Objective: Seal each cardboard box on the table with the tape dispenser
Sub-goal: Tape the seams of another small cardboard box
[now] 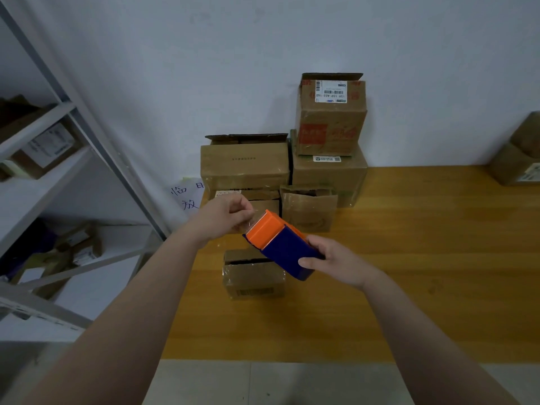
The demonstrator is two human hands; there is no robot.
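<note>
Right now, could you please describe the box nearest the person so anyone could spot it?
On the wooden table, in front of the stacked boxes by the wall, a small cardboard box sits under the tape dispenser. Unlike the others, it stands alone and shows a barcode on its front.

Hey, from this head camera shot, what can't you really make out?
Head view, small front box: right top corner hidden behind the tape dispenser.
Head view, box at the far right: cut off by the frame edge.
Head view, shelf boxes: labels too blurred and dim to read.
</note>
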